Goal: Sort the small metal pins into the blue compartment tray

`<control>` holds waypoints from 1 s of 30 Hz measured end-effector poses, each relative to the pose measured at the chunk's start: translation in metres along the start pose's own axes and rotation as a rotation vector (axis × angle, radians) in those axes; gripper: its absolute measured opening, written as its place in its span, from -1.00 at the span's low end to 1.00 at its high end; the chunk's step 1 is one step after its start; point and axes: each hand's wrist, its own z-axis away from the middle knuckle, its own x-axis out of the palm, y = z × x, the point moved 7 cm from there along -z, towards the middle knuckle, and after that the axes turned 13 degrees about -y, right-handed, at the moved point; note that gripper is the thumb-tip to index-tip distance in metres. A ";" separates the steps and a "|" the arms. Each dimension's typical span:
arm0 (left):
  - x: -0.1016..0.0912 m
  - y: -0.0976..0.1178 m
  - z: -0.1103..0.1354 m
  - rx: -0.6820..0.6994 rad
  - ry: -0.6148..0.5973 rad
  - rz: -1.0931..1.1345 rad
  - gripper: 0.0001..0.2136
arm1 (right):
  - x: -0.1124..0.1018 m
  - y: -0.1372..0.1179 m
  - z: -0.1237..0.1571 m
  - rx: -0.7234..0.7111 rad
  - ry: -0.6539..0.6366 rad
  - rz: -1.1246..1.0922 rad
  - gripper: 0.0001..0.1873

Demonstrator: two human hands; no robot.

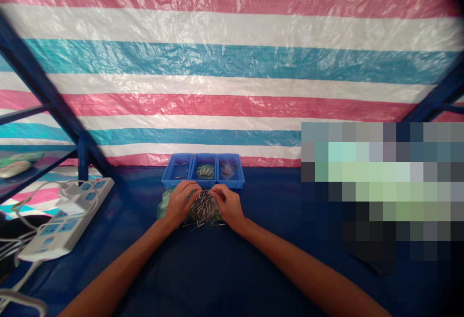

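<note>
My left hand (181, 202) and my right hand (229, 207) meet above a pile of short, thin metal rods (203, 207) on the blue table. Fingertips of both hands are pinched around a slim metal rod (205, 191) that spans the gap between them; its exact kind is too small to make out. Under and beside the left hand lies green plastic wrapping (164, 203). A few loose rods (197, 226) stick out at the pile's near edge. Just beyond the hands stand three joined blue bins (205, 185).
The left bin has a few thin rods (181, 164), the middle one a greenish bag of small parts (205, 171), the right one a clear bag (228, 169). A white power strip (68, 230) with cables lies left. Striped sheeting (232, 61) hangs behind; a pixelated area covers the right.
</note>
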 end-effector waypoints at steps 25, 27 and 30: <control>-0.008 0.005 0.002 -0.037 0.075 0.015 -0.89 | -0.002 -0.003 0.002 -0.055 0.021 -0.027 -0.76; -0.009 0.005 0.002 -0.032 0.074 0.014 -0.89 | -0.002 -0.003 0.002 -0.070 0.034 -0.040 -0.76; -0.008 0.004 0.002 -0.029 0.076 0.016 -0.89 | -0.002 -0.004 0.002 -0.122 0.063 -0.070 -0.77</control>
